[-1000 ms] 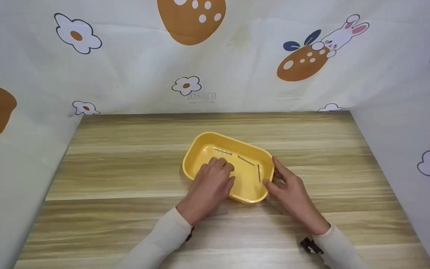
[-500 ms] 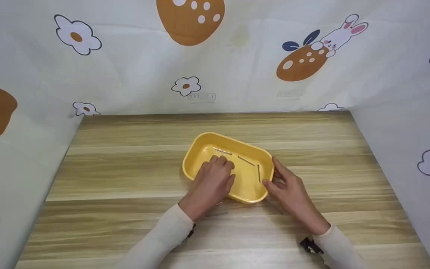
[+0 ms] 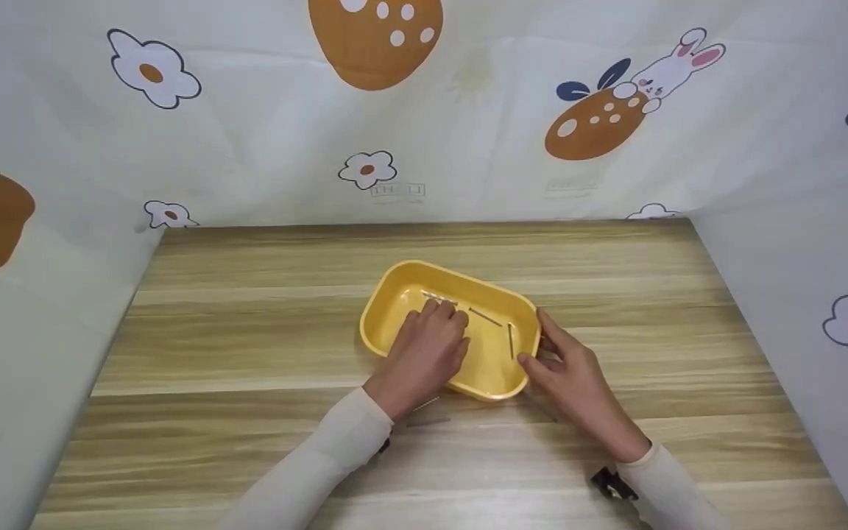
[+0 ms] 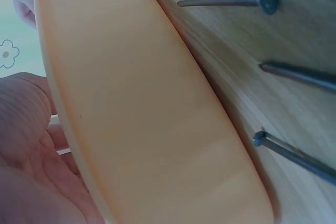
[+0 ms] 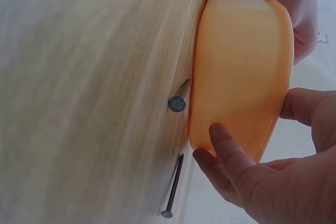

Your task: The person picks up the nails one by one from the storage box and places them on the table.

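Note:
A yellow plastic box (image 3: 484, 372) with rounded corners sits slanted on the table. Inside it, one nail (image 3: 484, 316) lies along the far side and another nail (image 3: 510, 342) near the right end. My left hand (image 3: 428, 350) reaches over the near rim, fingers bent down toward the floor of the box. It partly covers a third nail (image 3: 431, 296); the fingertips are hidden, so I cannot tell whether they pinch anything. My right hand (image 3: 571, 372) grips the box's right end, thumb over the rim, with its fingers (image 5: 231, 156) against the outer wall.
Several loose nails lie on the wood-grain table (image 3: 247, 331) in front of the box, among them one nail (image 3: 430, 422) below the left wrist and one nail (image 5: 176, 184) close to the right hand. Patterned sheeting (image 3: 262, 147) rises behind and at both sides.
My left hand has shifted slightly forward and right inside the box, now overlapping the far-left nail. A nail on the table by the left wrist shows more. The right hand and box have stayed put.

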The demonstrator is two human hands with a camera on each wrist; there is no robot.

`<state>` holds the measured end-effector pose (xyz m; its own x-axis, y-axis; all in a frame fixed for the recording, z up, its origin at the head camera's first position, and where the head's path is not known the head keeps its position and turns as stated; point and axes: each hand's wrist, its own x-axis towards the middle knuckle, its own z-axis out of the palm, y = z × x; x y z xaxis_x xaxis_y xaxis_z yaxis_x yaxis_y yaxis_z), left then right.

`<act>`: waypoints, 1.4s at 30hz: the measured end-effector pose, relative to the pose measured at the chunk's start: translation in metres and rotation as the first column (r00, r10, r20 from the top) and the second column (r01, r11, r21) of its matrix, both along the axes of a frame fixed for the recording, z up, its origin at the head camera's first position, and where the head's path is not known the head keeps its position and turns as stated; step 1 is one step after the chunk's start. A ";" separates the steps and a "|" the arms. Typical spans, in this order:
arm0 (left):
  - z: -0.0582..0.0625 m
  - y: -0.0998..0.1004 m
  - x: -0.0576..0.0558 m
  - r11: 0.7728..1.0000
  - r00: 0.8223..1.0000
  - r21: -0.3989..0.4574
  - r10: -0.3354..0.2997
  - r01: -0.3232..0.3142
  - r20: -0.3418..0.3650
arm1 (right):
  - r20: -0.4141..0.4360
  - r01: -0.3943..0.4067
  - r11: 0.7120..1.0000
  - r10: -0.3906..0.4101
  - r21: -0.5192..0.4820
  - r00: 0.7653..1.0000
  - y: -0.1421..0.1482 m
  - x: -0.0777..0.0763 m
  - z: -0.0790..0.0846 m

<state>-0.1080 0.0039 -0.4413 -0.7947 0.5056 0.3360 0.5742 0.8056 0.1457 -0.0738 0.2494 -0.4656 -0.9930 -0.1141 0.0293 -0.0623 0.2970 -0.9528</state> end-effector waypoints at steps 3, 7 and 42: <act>0.001 0.003 -0.003 1.000 1.000 -0.022 -0.001 0.001 -0.001 | 0.004 0.003 1.000 -0.003 0.002 1.000 0.000 0.001 0.000; 0.001 0.006 -0.006 0.998 1.000 -0.058 0.004 -0.004 0.000 | 0.011 0.004 1.000 -0.004 0.005 1.000 0.000 0.000 -0.001; -0.012 0.018 -0.025 0.979 0.992 -0.201 0.008 -0.032 -0.123 | 0.004 0.011 1.000 -0.010 -0.013 1.000 -0.001 0.000 -0.001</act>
<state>-0.1332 0.0214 -0.4529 -0.7651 0.5574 0.3223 0.5611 0.8227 -0.0908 -0.0733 0.2486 -0.4668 -0.9943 -0.1033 0.0273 -0.0559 0.2854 -0.9568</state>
